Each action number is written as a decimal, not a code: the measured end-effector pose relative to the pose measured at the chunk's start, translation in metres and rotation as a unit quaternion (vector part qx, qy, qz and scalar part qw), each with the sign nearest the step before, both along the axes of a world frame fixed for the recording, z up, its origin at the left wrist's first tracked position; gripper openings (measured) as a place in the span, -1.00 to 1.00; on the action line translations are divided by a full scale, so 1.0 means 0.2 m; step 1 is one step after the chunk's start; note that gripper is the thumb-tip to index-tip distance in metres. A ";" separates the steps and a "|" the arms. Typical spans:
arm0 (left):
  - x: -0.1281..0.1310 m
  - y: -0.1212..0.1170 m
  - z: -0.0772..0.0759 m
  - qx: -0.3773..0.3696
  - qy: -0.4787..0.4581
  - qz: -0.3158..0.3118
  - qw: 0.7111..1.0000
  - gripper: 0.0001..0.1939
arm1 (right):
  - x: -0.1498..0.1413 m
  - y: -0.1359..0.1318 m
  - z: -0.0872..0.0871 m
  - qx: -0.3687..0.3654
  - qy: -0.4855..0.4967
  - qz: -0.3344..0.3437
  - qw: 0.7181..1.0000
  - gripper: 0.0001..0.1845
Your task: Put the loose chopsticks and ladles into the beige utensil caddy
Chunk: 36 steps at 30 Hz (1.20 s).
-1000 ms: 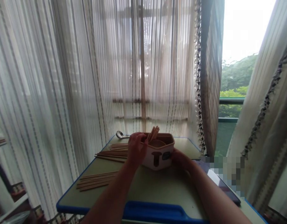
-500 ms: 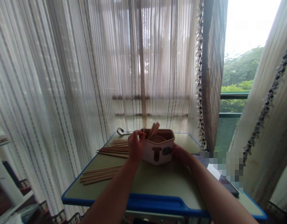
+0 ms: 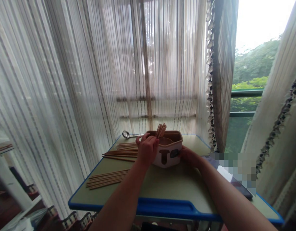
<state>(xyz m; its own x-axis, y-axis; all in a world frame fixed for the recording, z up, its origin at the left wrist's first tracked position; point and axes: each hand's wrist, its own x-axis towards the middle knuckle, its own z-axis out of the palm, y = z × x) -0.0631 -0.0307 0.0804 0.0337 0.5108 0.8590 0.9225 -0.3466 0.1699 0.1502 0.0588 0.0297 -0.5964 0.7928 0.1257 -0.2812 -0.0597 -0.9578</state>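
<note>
A cream holder point(image 3: 169, 153) with a brown mushroom print and a brown inner rim stands at the far middle of the table point(image 3: 162, 189). Several wooden chopsticks point(image 3: 160, 130) stick up out of it. My left hand point(image 3: 147, 149) rests on the holder's left rim with its fingers curled over the edge beside those chopsticks. My right hand point(image 3: 188, 156) presses against the holder's right side, its fingers hidden behind the holder.
Loose chopsticks lie in a near pile point(image 3: 107, 179) and a far pile point(image 3: 122, 151) on the left. A metal spoon point(image 3: 128, 134) lies at the far edge. A dark phone point(image 3: 231, 179) sits at the right. Striped curtains point(image 3: 95, 70) hang close behind.
My left hand has shifted a little to the right along the holder's rim toward the upright chopsticks. The camera has tilted, so the table sits slightly higher and to the right.
</note>
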 end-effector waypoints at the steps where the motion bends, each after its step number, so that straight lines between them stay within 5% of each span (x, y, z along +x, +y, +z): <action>1: 0.00 0.00 0.00 -0.001 -0.004 -0.001 1.000 -0.75 | 0.00 0.01 0.00 -0.001 0.003 0.002 1.000 -0.45; 17: -0.09 0.01 0.02 0.128 -0.121 0.064 0.982 -0.78 | 0.00 -0.02 0.02 -0.013 -0.004 0.002 1.000 -0.44; 23: -0.25 -0.17 -0.08 -0.038 -0.037 0.079 0.995 -0.79 | 0.00 -0.01 0.02 -0.004 -0.015 0.001 1.000 -0.44; 28: -0.37 -0.37 -0.19 -0.242 0.100 0.153 0.953 -0.81 | 0.01 0.00 0.01 -0.008 -0.038 0.003 0.999 -0.40; 36: -0.40 -0.51 -0.25 -0.277 0.093 0.220 0.930 -0.73 | 0.01 0.01 -0.01 0.002 -0.057 -0.017 0.998 -0.44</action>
